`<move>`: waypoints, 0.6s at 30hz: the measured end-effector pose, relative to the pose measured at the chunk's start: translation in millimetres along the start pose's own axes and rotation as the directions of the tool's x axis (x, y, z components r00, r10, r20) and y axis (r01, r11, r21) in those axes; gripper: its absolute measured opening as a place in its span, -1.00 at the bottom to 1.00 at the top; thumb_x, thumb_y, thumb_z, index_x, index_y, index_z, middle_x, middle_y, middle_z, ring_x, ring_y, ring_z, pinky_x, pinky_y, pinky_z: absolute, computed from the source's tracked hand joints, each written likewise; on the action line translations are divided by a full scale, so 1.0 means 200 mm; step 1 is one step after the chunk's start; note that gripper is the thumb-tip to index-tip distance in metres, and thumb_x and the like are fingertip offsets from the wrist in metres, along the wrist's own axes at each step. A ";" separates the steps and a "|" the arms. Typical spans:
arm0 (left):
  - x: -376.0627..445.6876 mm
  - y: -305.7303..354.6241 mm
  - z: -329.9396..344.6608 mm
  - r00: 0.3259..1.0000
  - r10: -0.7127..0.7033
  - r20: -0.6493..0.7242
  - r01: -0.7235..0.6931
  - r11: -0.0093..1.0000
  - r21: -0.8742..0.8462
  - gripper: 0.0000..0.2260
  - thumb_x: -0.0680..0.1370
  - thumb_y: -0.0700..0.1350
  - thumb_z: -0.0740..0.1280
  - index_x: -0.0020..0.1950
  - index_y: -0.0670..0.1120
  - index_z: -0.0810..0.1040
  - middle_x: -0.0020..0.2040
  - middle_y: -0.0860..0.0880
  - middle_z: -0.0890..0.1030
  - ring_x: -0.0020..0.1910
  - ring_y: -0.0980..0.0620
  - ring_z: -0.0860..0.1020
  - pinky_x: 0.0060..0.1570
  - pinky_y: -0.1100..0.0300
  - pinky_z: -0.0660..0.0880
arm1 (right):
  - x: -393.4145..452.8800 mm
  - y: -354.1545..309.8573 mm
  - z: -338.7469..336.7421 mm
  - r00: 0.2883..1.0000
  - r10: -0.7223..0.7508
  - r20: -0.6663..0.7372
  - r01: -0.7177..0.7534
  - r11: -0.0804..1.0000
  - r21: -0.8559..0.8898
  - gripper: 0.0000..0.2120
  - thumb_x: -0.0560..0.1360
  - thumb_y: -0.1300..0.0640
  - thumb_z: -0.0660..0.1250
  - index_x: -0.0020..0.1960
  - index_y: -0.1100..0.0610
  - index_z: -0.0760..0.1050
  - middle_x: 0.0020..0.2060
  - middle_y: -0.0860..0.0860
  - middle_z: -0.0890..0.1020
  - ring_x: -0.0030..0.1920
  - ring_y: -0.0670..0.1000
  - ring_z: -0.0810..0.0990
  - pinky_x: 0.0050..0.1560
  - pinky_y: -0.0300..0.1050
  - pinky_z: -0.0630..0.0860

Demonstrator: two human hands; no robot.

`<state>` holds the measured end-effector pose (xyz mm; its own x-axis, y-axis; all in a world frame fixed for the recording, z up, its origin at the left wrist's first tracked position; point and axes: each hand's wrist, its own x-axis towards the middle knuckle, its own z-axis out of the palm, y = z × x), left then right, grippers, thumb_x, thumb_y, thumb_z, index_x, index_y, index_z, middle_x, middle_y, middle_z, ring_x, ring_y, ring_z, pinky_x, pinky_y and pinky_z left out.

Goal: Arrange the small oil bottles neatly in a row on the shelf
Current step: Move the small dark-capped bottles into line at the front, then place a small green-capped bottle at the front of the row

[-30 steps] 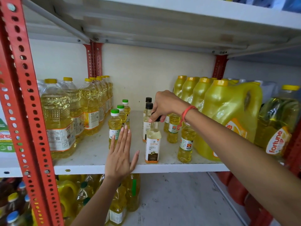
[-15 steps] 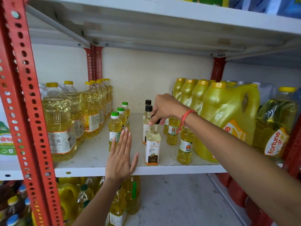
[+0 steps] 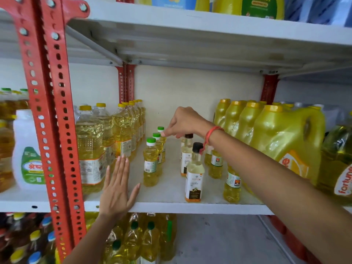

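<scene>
Three small green-capped oil bottles stand in a file on the white shelf (image 3: 171, 208): front (image 3: 150, 164), middle (image 3: 158, 143), rear (image 3: 161, 129). To their right a black-capped coconut oil bottle (image 3: 194, 178) stands free near the front, with a second one (image 3: 186, 159) behind it. Small yellow bottles (image 3: 232, 184) stand further right, partly under my right arm. My right hand (image 3: 184, 121) hovers over the back, its fingers bunched and the tips touching the rear green-capped bottle's neck. My left hand (image 3: 117, 187) lies flat and open on the shelf's front edge, left of the front green-capped bottle.
Large clear oil bottles (image 3: 91, 149) line the shelf's left side and big yellow jugs (image 3: 285, 141) its right. A red perforated upright (image 3: 49, 111) stands at the front left. The shelf above (image 3: 190, 25) is low overhead. More bottles (image 3: 148, 239) fill the shelf below.
My right hand let go of the front black-capped bottle's cap and moved left and back to the rear green-capped bottle. My left hand shifted left along the shelf edge. The view moved right.
</scene>
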<state>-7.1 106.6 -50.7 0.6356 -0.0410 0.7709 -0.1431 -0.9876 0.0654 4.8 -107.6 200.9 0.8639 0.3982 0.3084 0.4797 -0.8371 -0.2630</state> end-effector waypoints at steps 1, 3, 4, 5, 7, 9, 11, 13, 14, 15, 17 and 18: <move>-0.01 -0.02 0.00 1.000 -0.005 0.004 0.005 1.000 0.004 -0.27 0.65 0.24 -0.07 0.64 -0.26 0.02 0.67 -0.19 0.00 0.64 -0.13 0.01 0.59 -0.05 -0.21 | 0.03 -0.03 0.03 1.000 -0.004 0.020 0.004 1.000 0.005 -0.58 0.35 -0.07 0.50 0.00 0.26 0.69 -0.17 0.14 0.76 -0.16 0.04 0.75 0.08 -0.04 0.63; -0.02 -0.04 -0.01 1.000 -0.010 0.014 0.010 1.000 0.016 -0.26 0.64 0.25 -0.06 0.64 -0.26 0.02 0.67 -0.19 0.02 0.64 -0.12 0.02 0.59 -0.06 -0.21 | 0.11 -0.08 0.10 0.999 -0.015 0.045 0.015 1.000 -0.008 -0.59 0.35 -0.04 0.50 0.02 0.27 0.67 -0.16 0.15 0.76 -0.17 0.07 0.75 0.08 -0.03 0.64; -0.02 -0.04 -0.01 1.000 -0.006 0.019 0.005 1.000 0.023 -0.26 0.64 0.25 -0.06 0.64 -0.26 0.02 0.66 -0.19 0.02 0.64 -0.12 0.03 0.59 -0.06 -0.21 | 0.15 -0.10 0.13 0.999 -0.020 0.048 0.021 1.000 -0.021 -0.59 0.35 -0.03 0.50 0.03 0.27 0.67 -0.16 0.15 0.75 -0.18 0.09 0.75 0.06 -0.03 0.64; -0.02 -0.04 -0.01 1.000 -0.003 0.022 0.002 1.000 0.027 -0.25 0.64 0.25 -0.06 0.64 -0.26 0.03 0.66 -0.19 0.03 0.64 -0.12 0.03 0.59 -0.07 -0.21 | 0.18 -0.11 0.16 0.999 -0.020 0.049 0.021 0.999 -0.027 -0.59 0.35 -0.03 0.50 0.03 0.27 0.66 -0.20 0.15 0.75 -0.21 0.09 0.74 0.00 -0.04 0.65; -0.02 -0.04 0.00 1.000 -0.006 0.019 0.005 1.000 0.022 -0.25 0.64 0.26 -0.06 0.64 -0.26 0.04 0.66 -0.19 0.04 0.64 -0.12 0.04 0.59 -0.08 -0.20 | 0.23 -0.13 0.21 0.999 -0.021 0.045 0.023 0.999 -0.028 -0.57 0.36 -0.07 0.49 0.00 0.30 0.66 -0.36 0.09 0.67 -0.30 0.09 0.69 -0.17 -0.15 0.60; -0.02 -0.05 0.00 1.000 -0.008 0.010 0.008 1.000 0.014 -0.25 0.64 0.26 -0.07 0.63 -0.27 0.05 0.66 -0.20 0.06 0.63 -0.13 0.05 0.59 -0.09 -0.18 | 0.25 -0.16 0.24 0.999 -0.028 0.033 0.030 0.998 -0.051 -0.55 0.38 -0.12 0.46 -0.07 0.30 0.64 -0.43 0.06 0.55 -0.30 0.08 0.59 -0.27 -0.22 0.50; -0.02 -0.05 0.00 1.000 -0.004 0.002 0.004 1.000 0.015 -0.25 0.64 0.26 -0.07 0.63 -0.27 0.06 0.65 -0.21 0.07 0.63 -0.13 0.06 0.59 -0.11 -0.16 | 0.27 -0.18 0.27 0.999 -0.031 0.027 0.033 0.997 -0.066 -0.58 0.39 -0.12 0.46 -0.17 0.28 0.60 -0.30 0.12 0.57 -0.25 0.08 0.54 -0.29 -0.16 0.48; -0.02 -0.05 0.01 1.000 -0.003 0.000 0.003 1.000 0.018 -0.25 0.64 0.26 -0.08 0.63 -0.27 0.06 0.65 -0.21 0.07 0.63 -0.14 0.06 0.59 -0.13 -0.15 | 0.28 -0.20 0.30 0.999 -0.044 0.027 0.046 0.995 -0.087 -0.61 0.37 -0.07 0.50 -0.16 0.29 0.60 -0.15 0.21 0.66 -0.24 0.10 0.57 -0.19 -0.08 0.55; -0.02 -0.05 0.01 1.000 -0.005 0.000 0.005 1.000 0.016 -0.26 0.64 0.26 -0.07 0.63 -0.26 0.06 0.66 -0.20 0.07 0.63 -0.14 0.06 0.59 -0.13 -0.15 | 0.28 -0.21 0.31 0.998 -0.057 0.024 0.059 0.993 -0.103 -0.61 0.36 -0.03 0.52 -0.09 0.31 0.62 -0.07 0.23 0.68 -0.20 0.14 0.62 -0.11 -0.04 0.59; -0.02 -0.05 0.01 1.000 -0.008 0.001 0.008 1.000 0.015 -0.26 0.64 0.26 -0.07 0.63 -0.26 0.05 0.66 -0.20 0.06 0.63 -0.14 0.05 0.59 -0.12 -0.15 | 0.28 -0.21 0.31 0.997 -0.067 0.022 0.069 0.990 -0.120 -0.60 0.35 0.01 0.54 -0.02 0.32 0.62 -0.01 0.24 0.68 -0.14 0.18 0.67 -0.04 -0.03 0.60; -0.02 -0.05 0.01 1.000 -0.009 0.001 0.009 1.000 0.019 -0.26 0.64 0.26 -0.07 0.64 -0.26 0.05 0.66 -0.20 0.06 0.63 -0.13 0.05 0.59 -0.12 -0.16 | 0.28 -0.21 0.30 0.996 -0.074 0.040 0.080 0.985 -0.153 -0.58 0.34 0.08 0.55 0.08 0.33 0.61 0.05 0.24 0.67 -0.03 0.21 0.69 0.03 -0.02 0.62; -0.02 -0.05 0.01 1.000 -0.009 0.001 0.009 1.000 0.023 -0.26 0.64 0.25 -0.07 0.64 -0.26 0.05 0.66 -0.20 0.06 0.63 -0.13 0.05 0.59 -0.11 -0.16 | 0.29 -0.21 0.29 0.995 -0.073 0.062 0.082 0.983 -0.166 -0.58 0.34 0.11 0.55 0.10 0.33 0.62 0.07 0.23 0.67 -0.04 0.20 0.69 0.03 -0.02 0.62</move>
<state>-7.1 115.6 -56.3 0.6376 -0.0324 0.7697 -0.1198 -0.9911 0.0575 43.0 -28.2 177.1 0.8346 0.4805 0.2695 0.5169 -0.8521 -0.0815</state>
